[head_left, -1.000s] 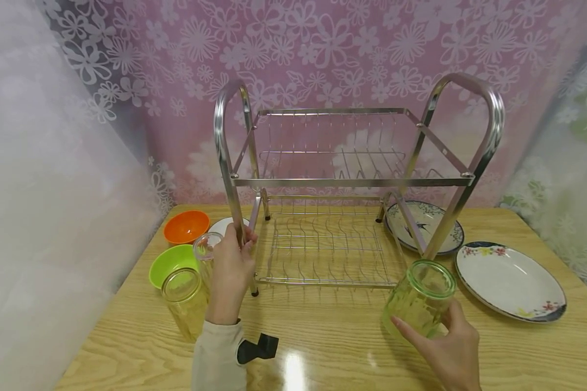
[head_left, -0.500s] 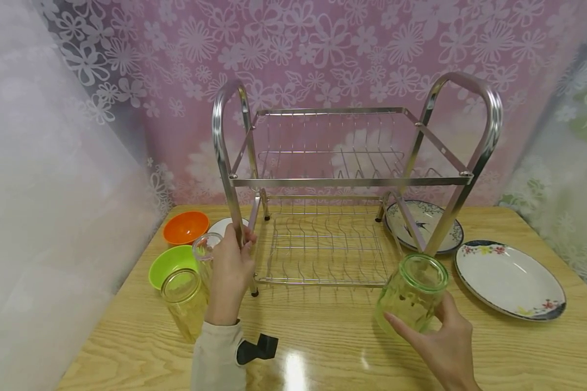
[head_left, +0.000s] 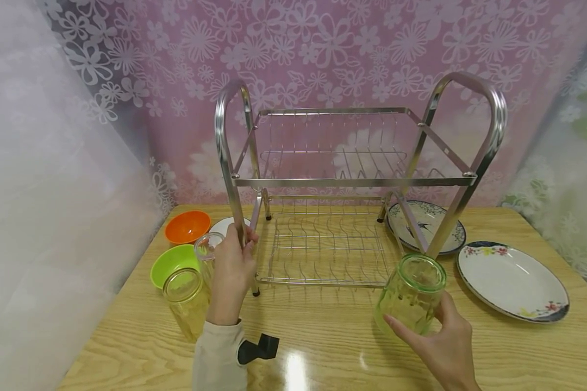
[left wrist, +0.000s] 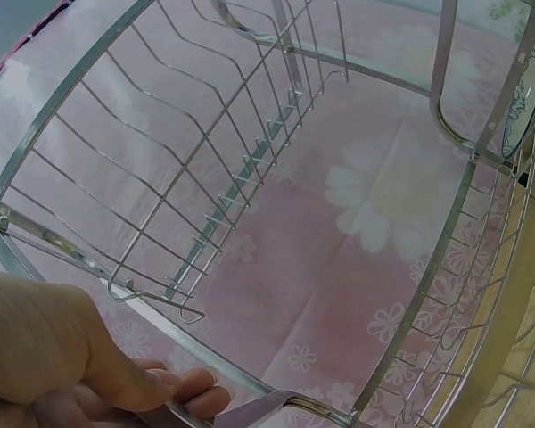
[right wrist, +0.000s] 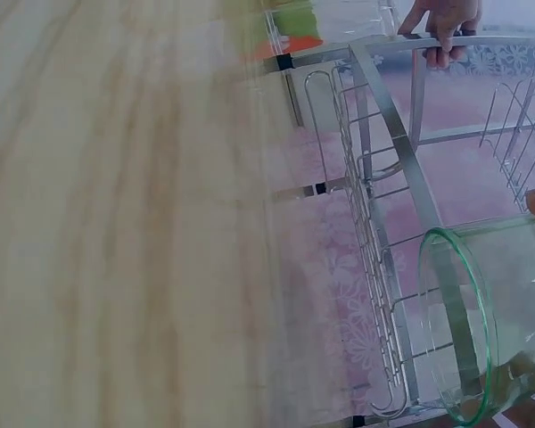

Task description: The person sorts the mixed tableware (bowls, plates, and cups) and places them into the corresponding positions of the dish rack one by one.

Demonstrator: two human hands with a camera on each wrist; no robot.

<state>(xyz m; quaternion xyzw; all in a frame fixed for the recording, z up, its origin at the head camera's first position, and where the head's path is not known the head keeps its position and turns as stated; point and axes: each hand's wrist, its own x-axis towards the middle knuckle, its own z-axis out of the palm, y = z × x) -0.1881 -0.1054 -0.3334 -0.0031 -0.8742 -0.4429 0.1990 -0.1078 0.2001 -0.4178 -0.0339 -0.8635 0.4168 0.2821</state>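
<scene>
A two-tier metal dish rack (head_left: pixel 352 183) stands on the table. My left hand (head_left: pixel 232 277) grips its left front post, with fingers (left wrist: pixel 201 392) curled round the metal in the left wrist view. My right hand (head_left: pixel 442 345) holds a green-tinted glass (head_left: pixel 408 304) by its side, thumb on the near face, just in front of the rack's right front corner. In the right wrist view the glass's green rim (right wrist: pixel 490 312) faces the tabletop. Whether it touches the table cannot be told. Beside my left hand stand a clear glass (head_left: pixel 206 250) and a yellow glass (head_left: pixel 188 309).
An orange bowl (head_left: pixel 187 228), a green bowl (head_left: pixel 168 260) and a partly hidden white dish (head_left: pixel 225 225) sit left of the rack. On the right lie a blue-patterned plate (head_left: pixel 440 222) and a white floral oval plate (head_left: pixel 513 279). A patterned curtain (head_left: pixel 313 43) hangs behind.
My right hand has shifted the green glass slightly left and toward the rack, mostly in the first half second. My left hand has stayed on the post.
</scene>
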